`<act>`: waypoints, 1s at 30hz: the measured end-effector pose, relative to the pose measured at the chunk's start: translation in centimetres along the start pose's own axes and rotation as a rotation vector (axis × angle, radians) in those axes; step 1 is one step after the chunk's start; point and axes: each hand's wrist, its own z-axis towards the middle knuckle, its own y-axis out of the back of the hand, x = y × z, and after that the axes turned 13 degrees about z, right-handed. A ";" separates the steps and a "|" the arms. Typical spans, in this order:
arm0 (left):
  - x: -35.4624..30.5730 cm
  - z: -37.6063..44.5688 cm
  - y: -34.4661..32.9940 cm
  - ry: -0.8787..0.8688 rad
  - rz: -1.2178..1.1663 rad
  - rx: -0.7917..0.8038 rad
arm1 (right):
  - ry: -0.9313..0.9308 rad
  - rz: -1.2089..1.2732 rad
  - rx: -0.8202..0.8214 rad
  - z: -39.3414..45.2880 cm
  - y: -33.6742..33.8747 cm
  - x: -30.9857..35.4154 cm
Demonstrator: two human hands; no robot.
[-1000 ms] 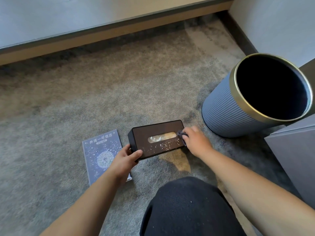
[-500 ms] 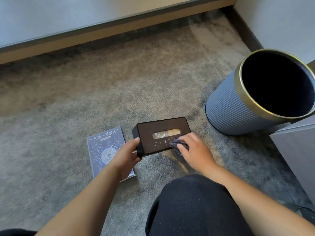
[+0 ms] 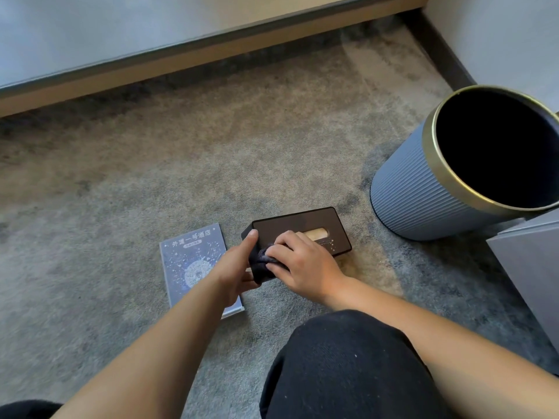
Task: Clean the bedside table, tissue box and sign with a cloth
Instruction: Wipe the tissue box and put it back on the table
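A dark brown tissue box [image 3: 314, 225] with an oval slot lies flat on the grey carpet. My left hand [image 3: 234, 267] grips its left end, with the index finger on the top edge. My right hand [image 3: 298, 261] presses a dark grey cloth [image 3: 261, 261] onto the left part of the box top. Pale specks show on the box's front right corner. A blue sign [image 3: 189, 261] with white characters lies flat on the carpet just left of the box, partly under my left wrist.
A ribbed blue-grey bin [image 3: 423, 192] with a gold rim stands right of the box. The corner of a grey bedside table [image 3: 532, 267] is at the right edge. A wooden bed base [image 3: 181, 65] runs along the far side. My black-clad knee [image 3: 348, 367] is in front.
My right hand has swept the cloth from the box's right end across the top to its left end. My left hand has kept its hold on the left end.
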 end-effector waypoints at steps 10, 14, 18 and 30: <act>0.8 1.2 -0.3 0.012 0.045 -0.145 | -0.167 -0.065 -0.100 -2.0 -1.3 -4.0; 1.1 1.3 -0.7 0.017 0.055 -0.180 | -0.416 -0.150 -0.145 -4.0 0.1 -9.1; 0.5 1.1 -1.0 0.014 0.044 -0.195 | -0.655 -0.178 -0.165 -4.7 1.8 -12.8; 1.3 1.6 -0.9 0.045 -0.008 -0.182 | -0.274 -0.008 -0.059 -3.3 0.1 -3.9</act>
